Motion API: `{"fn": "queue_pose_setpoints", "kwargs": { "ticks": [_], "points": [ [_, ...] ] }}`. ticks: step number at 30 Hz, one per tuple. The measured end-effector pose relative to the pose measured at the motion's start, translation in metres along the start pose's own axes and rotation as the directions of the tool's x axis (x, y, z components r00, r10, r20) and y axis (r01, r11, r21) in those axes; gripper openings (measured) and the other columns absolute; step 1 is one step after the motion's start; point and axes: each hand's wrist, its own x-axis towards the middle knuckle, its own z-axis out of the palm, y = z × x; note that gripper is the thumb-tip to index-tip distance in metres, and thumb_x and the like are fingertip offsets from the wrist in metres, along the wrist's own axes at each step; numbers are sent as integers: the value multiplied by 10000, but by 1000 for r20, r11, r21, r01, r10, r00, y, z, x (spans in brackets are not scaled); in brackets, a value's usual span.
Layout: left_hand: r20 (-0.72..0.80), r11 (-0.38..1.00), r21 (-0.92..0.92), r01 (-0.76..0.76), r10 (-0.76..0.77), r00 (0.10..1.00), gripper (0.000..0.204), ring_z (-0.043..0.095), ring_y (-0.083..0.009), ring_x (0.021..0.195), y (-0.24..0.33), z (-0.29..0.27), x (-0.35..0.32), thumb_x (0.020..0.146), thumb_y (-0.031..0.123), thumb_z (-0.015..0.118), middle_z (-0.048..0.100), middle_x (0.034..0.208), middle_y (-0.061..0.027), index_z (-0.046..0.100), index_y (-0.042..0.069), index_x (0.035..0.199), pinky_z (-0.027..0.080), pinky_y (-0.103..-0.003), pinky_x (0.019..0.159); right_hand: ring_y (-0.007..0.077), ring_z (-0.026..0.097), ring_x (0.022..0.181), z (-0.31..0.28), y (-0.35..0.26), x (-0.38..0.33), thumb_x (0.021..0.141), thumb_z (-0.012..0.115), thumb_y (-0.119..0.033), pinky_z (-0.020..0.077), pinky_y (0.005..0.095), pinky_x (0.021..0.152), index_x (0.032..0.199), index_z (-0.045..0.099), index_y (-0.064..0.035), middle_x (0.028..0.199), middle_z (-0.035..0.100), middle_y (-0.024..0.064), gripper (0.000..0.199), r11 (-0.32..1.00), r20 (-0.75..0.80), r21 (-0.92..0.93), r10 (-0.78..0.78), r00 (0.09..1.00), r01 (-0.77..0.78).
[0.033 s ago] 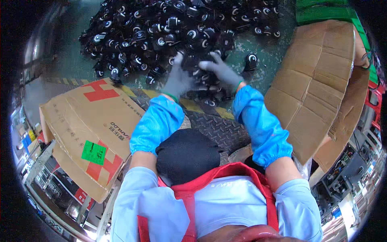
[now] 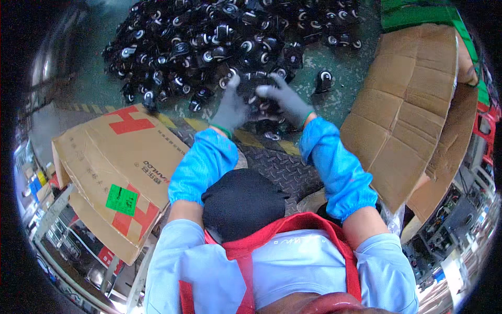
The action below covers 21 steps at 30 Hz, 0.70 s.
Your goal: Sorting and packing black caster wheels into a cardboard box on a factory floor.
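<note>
A heap of black caster wheels (image 2: 209, 49) with pale rims lies on the green floor. At its near edge my two grey-gloved hands face each other. My left hand (image 2: 230, 108) curves round the left side of a dark, motion-blurred clump of casters (image 2: 256, 107). On the clump's other side is my right hand (image 2: 287, 100), its thumb and forefinger partly showing. Both hands press in on the clump; the other fingertips are hidden. Just below, more casters (image 2: 271, 135) lie near the yellow floor stripe. A single caster (image 2: 323, 81) stands apart, right of my right hand.
An open cardboard box (image 2: 89, 152) with red print and a green label stands at my left. Another cardboard box (image 2: 402, 115) is at my right, beside a green surface (image 2: 418, 15). Dark tread plate (image 2: 282, 170) lies below my hands. Machine parts (image 2: 444, 225) sit at the lower right.
My hands have shifted slightly, and the dark clump between them looks different and blurred. The heap and boxes stay in place.
</note>
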Motion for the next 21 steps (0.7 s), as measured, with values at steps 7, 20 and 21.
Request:
{"fn": "queue_pose_setpoints", "kwargs": {
  "ticks": [7, 20, 21],
  "points": [
    [229, 604, 677, -420, 369, 901, 522, 588, -233, 1171, -56, -31, -47, 991, 450, 453, 590, 1280, -125, 511, 67, 1341, 483, -426, 1012, 204, 595, 1028, 36, -14, -86, 686, 861, -376, 484, 344, 908, 1229, 604, -45, 1100, 617, 90, 686, 889, -8, -319, -350, 937, 330],
    [985, 889, 171, -424, -153, 78, 458, 574, -191, 1030, -22, 441, -83, 955, 307, 608, 578, 1087, -81, 471, 61, 1315, 474, -391, 962, 197, 629, 1073, -114, -168, -424, 839, 653, -42, 540, 333, 888, 1272, 584, -56, 1221, 597, 123, 438, 493, -498, -670, -853, 155, 556],
    [897, 777, 374, -506, -164, 411, 459, 559, -177, 977, -5, 439, -109, 946, 388, 606, 566, 1061, -63, 512, 72, 1265, 467, -359, 920, 197, 629, 1073, -104, -163, -413, 839, 653, -42, 540, 333, 888, 1272, 584, -56, 1221, 597, 123, 438, 502, -486, -638, -851, 200, 585]
  ]
}}
